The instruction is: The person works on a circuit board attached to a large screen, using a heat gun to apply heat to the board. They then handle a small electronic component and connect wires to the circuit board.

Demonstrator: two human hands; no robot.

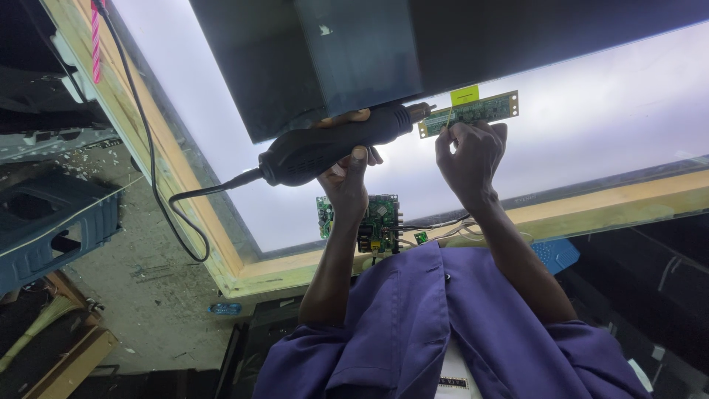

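On the bright lit panel (591,96) framed in wood, the hand at frame left (347,181) grips a black corded rotary tool (332,144), its tip at the narrow green circuit strip (470,113) near the upper centre, pinched by the other hand (469,159); next, I judge, a steady touch is needed.

Wood-framed lit panel (591,96): dark screen (517,29), green circuit board (378,222), wires (450,229).

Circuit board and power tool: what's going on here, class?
A person's left hand grips a black corded power tool, its tip close to a narrow green circuit board pinched in the right hand. Both are held over a lit white panel, where a second board lies.
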